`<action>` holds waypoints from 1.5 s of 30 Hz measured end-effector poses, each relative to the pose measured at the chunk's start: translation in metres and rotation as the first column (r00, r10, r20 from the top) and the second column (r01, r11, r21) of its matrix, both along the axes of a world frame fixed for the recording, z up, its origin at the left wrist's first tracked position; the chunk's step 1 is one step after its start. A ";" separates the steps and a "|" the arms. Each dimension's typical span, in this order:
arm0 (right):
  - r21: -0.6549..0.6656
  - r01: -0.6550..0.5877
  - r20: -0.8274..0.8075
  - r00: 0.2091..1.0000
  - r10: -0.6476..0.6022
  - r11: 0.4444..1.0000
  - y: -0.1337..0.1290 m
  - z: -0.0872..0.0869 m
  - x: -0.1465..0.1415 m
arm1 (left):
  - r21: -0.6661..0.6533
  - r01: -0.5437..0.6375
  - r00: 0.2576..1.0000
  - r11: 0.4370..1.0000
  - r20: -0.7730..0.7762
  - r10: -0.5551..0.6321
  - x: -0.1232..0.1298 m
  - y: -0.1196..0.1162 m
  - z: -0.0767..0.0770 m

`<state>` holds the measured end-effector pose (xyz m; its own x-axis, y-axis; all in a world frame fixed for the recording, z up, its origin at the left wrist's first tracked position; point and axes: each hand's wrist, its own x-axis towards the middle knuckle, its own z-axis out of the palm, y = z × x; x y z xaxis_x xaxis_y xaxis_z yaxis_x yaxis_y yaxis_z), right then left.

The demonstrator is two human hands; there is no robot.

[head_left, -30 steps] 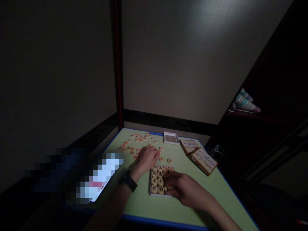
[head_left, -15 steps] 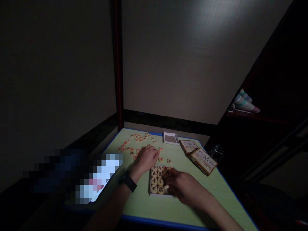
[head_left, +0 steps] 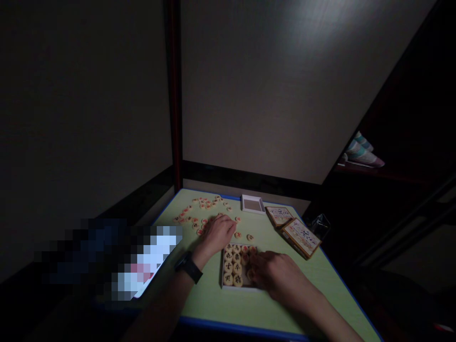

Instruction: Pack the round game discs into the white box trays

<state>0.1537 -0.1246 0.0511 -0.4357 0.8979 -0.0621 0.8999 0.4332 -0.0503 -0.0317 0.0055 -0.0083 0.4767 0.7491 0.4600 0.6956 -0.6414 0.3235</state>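
Note:
A shallow white box (head_left: 223, 280) on the table holds rows of round wooden xiangqi pieces (head_left: 228, 267), the left columns marked in black and some at the top right in red. My right hand (head_left: 276, 273) reaches over the box's right side, its fingers closed at a xiangqi piece (head_left: 251, 274) that they partly hide. Beyond the box, my left hand (head_left: 219, 232), with a dark watch on the wrist, rests low among loose pieces (head_left: 195, 220). Its fingers are curled together, and what they hold, if anything, is hidden.
An empty white box part (head_left: 252, 204) lies at the table's back edge. Two printed boxes (head_left: 302, 237) sit at the right, beside a clear container (head_left: 320, 225). A lit, blurred screen (head_left: 156, 259) is at the left. Walls (head_left: 249, 95) rise behind the green table (head_left: 242, 308).
The piece at my right fingertips was tilted near the box's middle; it now lies flatter and farther right. My right hand has shifted slightly, while my left hand has barely moved.

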 end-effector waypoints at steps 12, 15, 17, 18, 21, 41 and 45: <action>-0.028 0.049 -0.074 0.996 -0.051 0.998 0.001 -0.016 -0.002 | -0.013 0.008 0.999 1.000 0.042 -0.008 0.000 -0.002 0.002; -0.005 0.065 -0.047 0.997 -0.065 0.998 0.003 -0.020 -0.003 | -0.018 0.006 0.998 1.000 0.057 -0.005 0.000 -0.002 0.001; -0.005 0.091 -0.023 0.996 -0.091 0.996 0.004 -0.023 -0.006 | -0.016 0.000 0.998 1.000 0.059 0.001 0.000 -0.002 0.001; -0.011 0.102 -0.018 0.995 -0.102 0.995 0.005 -0.024 -0.008 | -0.012 -0.002 0.998 1.000 0.055 0.002 0.000 -0.002 0.001; -0.035 0.111 -0.035 0.993 -0.112 0.993 0.007 -0.025 -0.013 | 0.000 -0.003 1.000 1.000 0.027 0.003 0.000 -0.001 0.001; -0.060 0.199 -0.289 0.934 -0.208 0.978 0.004 -0.042 -0.008 | -0.053 -0.014 0.997 0.998 0.077 0.018 -0.002 0.002 0.005; -0.074 0.173 -0.434 0.881 -0.188 0.982 0.015 -0.023 0.002 | -0.015 -0.135 0.988 0.991 0.077 0.136 -0.016 0.009 0.012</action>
<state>0.1556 -0.1094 0.0283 -0.2558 0.9644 0.0671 0.8455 0.2568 -0.4682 -0.0476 0.0141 0.0041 0.3339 0.8086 0.4844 0.7483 -0.5399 0.3854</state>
